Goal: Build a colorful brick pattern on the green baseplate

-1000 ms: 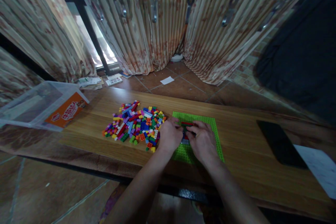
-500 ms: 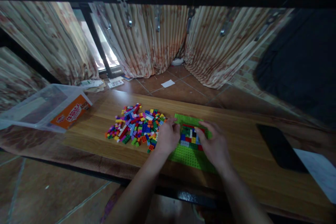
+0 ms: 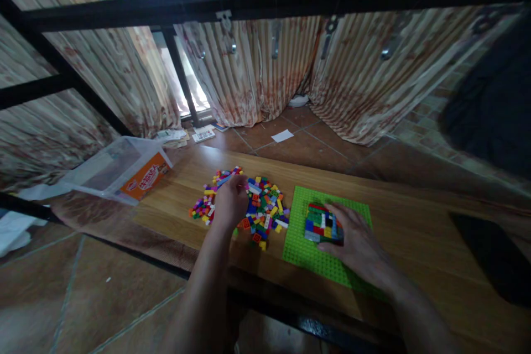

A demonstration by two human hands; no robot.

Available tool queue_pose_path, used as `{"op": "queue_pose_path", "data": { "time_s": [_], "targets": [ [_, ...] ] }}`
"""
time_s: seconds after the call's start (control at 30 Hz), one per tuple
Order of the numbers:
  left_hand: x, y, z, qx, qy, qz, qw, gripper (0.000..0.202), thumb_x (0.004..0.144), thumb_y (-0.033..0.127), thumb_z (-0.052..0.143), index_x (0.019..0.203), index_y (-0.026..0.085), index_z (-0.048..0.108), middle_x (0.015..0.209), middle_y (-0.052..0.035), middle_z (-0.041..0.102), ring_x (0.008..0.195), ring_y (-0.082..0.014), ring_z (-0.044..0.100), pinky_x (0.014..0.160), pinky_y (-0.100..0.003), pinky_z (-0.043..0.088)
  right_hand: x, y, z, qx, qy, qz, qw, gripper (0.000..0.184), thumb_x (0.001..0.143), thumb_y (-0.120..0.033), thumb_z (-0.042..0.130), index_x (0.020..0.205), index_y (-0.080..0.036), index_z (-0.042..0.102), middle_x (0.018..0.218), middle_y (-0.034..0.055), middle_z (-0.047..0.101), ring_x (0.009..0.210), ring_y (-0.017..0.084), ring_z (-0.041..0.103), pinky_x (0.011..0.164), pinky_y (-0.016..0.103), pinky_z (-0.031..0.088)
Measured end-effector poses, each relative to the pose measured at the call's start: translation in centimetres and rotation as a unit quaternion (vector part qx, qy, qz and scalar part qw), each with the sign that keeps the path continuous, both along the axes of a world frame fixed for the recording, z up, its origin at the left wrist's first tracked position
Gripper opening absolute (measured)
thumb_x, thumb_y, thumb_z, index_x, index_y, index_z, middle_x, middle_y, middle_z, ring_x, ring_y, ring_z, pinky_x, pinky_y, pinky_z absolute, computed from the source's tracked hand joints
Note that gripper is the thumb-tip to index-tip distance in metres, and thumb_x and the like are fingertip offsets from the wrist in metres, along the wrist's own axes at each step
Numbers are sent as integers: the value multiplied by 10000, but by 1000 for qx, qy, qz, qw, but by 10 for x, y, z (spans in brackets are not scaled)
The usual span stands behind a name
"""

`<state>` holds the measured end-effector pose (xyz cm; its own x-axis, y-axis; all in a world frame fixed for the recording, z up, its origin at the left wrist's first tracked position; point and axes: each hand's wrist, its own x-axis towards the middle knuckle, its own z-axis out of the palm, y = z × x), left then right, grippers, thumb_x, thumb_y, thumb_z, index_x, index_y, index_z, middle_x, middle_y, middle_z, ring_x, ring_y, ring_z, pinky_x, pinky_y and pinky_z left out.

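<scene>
Right hand (image 3: 354, 235) spread wide, a person frames a multicolored brick panel (image 3: 318, 223) on a green baseplate (image 3: 296, 249); the left hand (image 3: 229, 199) curls over loose bricks (image 3: 267, 207), its grip impossible to tell.

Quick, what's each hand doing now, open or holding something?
Left hand: fingers curled over the loose bricks; can't tell if it's holding one.
Right hand: open, spread around the built bricks.

2 forearms (image 3: 204, 279) extended; left hand (image 3: 229, 201) curled, right hand (image 3: 355, 241) loosely arched.
</scene>
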<state>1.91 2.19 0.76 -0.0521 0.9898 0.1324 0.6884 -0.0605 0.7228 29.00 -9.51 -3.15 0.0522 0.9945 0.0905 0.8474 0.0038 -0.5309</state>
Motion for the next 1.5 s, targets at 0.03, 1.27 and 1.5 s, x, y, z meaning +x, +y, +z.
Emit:
{"op": "queue_pose_path", "data": {
  "time_s": [0.03, 1.27, 1.5],
  "targets": [
    [-5, 0, 1, -6, 23, 1, 1000, 320, 826, 97, 487, 1062, 145, 697, 1039, -100, 741, 989, -219, 677, 894, -330, 501, 1, 0, -2, -6, -8, 8, 1000, 776, 677, -356, 735, 1394, -250, 459, 1407, 97, 499, 1300, 331, 447, 1093, 519, 347],
    [101, -40, -13, 55, 141, -356, 922, 256, 917, 133, 449, 925, 188, 698, 878, -64, 663, 852, -179, 636, 786, -261, 503, 15, 0, 12, -45, 16, 93, 995, 746, 708, -253, 739, 1400, -264, 463, 1430, 82, 481, 1347, 274, 397, 1120, 493, 312],
    [105, -45, -16, 51, 160, -342, 925, 293, 957, 198, 405, 957, 192, 698, 886, -68, 654, 799, -170, 625, 753, -262, 508, 12, -1, 16, -51, 7, 81, 995, 753, 700, -243, 739, 1402, -251, 465, 1429, 88, 488, 1348, 282, 395, 1111, 509, 320]
  ]
}}
